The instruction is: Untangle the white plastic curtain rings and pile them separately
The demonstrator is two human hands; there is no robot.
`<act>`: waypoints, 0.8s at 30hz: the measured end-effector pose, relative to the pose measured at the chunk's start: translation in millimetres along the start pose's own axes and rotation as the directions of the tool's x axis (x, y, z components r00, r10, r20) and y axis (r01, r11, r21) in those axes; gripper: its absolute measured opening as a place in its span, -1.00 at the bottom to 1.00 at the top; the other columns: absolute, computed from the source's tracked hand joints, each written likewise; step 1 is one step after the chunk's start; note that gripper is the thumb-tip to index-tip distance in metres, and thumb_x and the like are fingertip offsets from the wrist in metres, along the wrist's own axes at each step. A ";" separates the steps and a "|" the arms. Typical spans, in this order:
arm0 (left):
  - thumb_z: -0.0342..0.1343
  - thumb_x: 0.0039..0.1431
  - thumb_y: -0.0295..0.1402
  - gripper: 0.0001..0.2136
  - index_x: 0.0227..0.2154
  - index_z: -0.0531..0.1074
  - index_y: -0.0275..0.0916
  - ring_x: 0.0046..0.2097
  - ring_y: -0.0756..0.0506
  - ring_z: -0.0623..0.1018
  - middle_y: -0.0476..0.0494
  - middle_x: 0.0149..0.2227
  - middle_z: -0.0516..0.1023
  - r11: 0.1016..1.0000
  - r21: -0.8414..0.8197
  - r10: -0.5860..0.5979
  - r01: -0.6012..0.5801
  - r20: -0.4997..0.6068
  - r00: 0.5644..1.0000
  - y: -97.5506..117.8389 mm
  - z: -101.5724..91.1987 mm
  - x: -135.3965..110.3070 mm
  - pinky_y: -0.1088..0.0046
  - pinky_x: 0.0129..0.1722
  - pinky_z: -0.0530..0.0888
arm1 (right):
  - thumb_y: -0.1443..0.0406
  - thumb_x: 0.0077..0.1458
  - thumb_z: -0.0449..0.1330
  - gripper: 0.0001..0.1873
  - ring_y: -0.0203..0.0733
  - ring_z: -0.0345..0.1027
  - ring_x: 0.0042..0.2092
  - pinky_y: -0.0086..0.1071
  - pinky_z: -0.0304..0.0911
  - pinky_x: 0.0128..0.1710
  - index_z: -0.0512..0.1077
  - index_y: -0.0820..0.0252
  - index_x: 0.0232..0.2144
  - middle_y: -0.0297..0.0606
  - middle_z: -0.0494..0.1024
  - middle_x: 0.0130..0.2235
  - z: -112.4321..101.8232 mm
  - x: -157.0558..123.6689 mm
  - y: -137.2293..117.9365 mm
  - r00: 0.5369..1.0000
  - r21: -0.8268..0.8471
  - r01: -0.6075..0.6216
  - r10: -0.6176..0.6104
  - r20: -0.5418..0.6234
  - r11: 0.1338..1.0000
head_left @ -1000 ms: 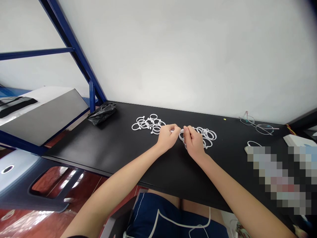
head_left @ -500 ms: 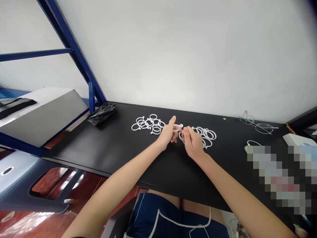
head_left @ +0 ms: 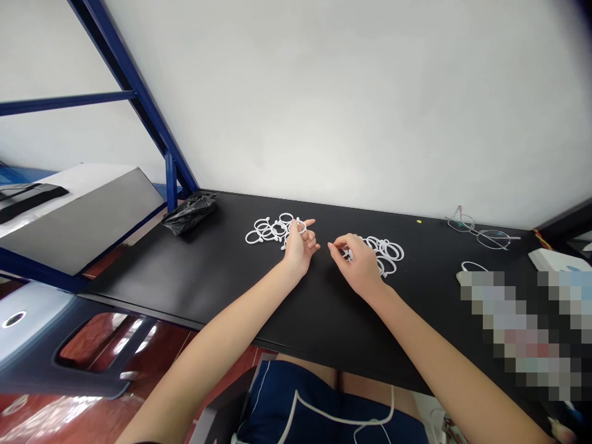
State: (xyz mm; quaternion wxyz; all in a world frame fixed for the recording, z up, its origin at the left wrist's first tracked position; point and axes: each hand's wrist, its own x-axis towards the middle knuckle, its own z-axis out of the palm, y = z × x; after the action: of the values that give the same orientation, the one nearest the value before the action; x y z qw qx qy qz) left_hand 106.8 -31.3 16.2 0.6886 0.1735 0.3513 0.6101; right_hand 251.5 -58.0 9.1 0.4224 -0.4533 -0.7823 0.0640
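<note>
Two heaps of white plastic rings lie on a black table (head_left: 222, 271). My left hand (head_left: 300, 245) hovers at the right edge of the left heap (head_left: 271, 231) and pinches one white ring (head_left: 301, 227) between thumb and fingers. My right hand (head_left: 356, 262) rests by the left edge of the right heap (head_left: 386, 254), fingers loosely curled and apart, with nothing plainly held.
A crumpled black plastic bag (head_left: 190, 211) sits at the table's back left corner. A pair of glasses (head_left: 481, 233) lies at the back right by the white wall. Blue metal frame bars (head_left: 134, 92) and a grey slanted panel (head_left: 87, 216) stand to the left.
My left hand has carried a ring leftward from between the two hands to the left heap. My right hand has let go of it and its fingers have spread.
</note>
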 end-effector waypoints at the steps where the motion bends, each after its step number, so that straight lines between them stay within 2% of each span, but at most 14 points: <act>1: -0.28 0.37 -0.11 -0.58 -0.20 0.39 -0.29 -0.65 0.09 0.15 0.11 -0.65 0.16 1.000 -0.022 -0.003 0.002 -0.012 1.000 1.3 -0.1 -0.4 0.55 -0.56 0.26 | 0.25 0.22 0.09 -0.88 -0.10 0.37 -0.27 -0.26 0.25 -0.22 0.33 0.10 -0.38 -0.24 0.50 -0.34 0.8 0.7 3.1 1.000 -0.038 0.020 -0.020 0.009 0.999; 4: -0.36 0.37 -0.09 -0.53 -0.14 0.37 -0.32 -0.65 0.07 0.16 0.08 -0.64 0.19 0.997 -0.074 -0.020 0.016 -0.040 0.999 3.7 0.3 -1.5 0.54 -0.56 0.25 | 0.32 0.14 0.15 -0.96 0.00 0.36 -0.17 -0.16 0.22 -0.13 0.38 0.13 -0.30 -0.17 0.53 -0.22 3.2 1.4 13.4 0.997 -0.153 0.029 -0.017 0.079 0.988; 9: -0.34 0.37 -0.14 -0.59 -0.13 0.31 -0.32 -0.65 0.06 0.15 0.08 -0.63 0.20 0.995 -0.091 -0.042 0.035 -0.076 0.996 2.8 1.9 -1.5 0.53 -0.57 0.22 | 0.35 0.08 0.19 -0.96 0.01 0.36 -0.21 -0.14 0.20 -0.15 0.39 0.14 -0.34 -0.22 0.56 -0.29 4.9 -0.1 21.0 0.982 -0.234 -0.012 0.055 0.178 0.972; 24: -0.25 0.35 -0.10 -0.64 -0.22 0.31 -0.26 -0.64 0.07 0.16 0.10 -0.62 0.19 0.999 0.000 -0.054 0.054 -0.021 0.998 0.2 1.4 -0.9 0.55 -0.57 0.23 | 0.38 0.00 0.17 -0.90 0.01 0.39 -0.23 -0.13 0.15 -0.12 0.40 0.11 -0.36 -0.23 0.57 -0.30 7.2 -1.3 21.1 0.992 -0.254 0.000 0.033 0.125 0.967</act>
State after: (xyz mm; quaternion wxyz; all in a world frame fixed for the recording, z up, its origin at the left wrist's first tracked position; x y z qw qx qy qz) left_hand 107.6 -31.9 17.5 0.7012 0.1577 0.3633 0.5929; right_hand 260.4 -44.7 -6.4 0.3095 -0.5051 -0.8057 -0.0040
